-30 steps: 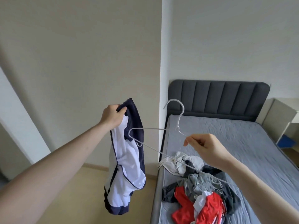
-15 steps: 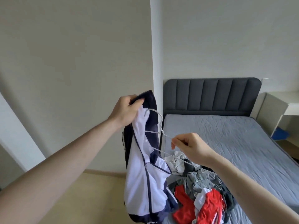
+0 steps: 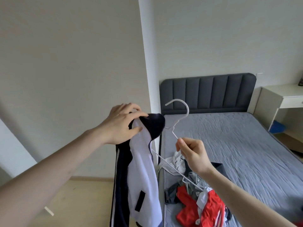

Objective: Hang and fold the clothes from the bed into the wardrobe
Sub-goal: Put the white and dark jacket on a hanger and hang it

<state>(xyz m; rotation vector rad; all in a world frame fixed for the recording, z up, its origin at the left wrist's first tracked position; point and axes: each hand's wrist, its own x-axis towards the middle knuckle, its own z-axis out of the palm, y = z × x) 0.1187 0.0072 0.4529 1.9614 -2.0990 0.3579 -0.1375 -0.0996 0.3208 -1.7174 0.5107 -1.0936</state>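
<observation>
Jacket (image 3: 144, 161): 1, left hand (image 3: 119, 124) gripping | hanger (image 3: 178, 122): 1, right hand (image 3: 191, 153) pinching

I see open air above and around both raised hands. A white wall corner (image 3: 147, 79) stands just behind the navy and white jacket (image 3: 142, 161), closing off the far left side. The bed (image 3: 237, 145) is bare across its middle and toward the headboard (image 3: 208, 92). A clothes pile (image 3: 196, 194) crowds the bed's near left corner, under the white hanger (image 3: 178, 118). A white desk (image 3: 282, 97) blocks the bed's far right edge.
</observation>
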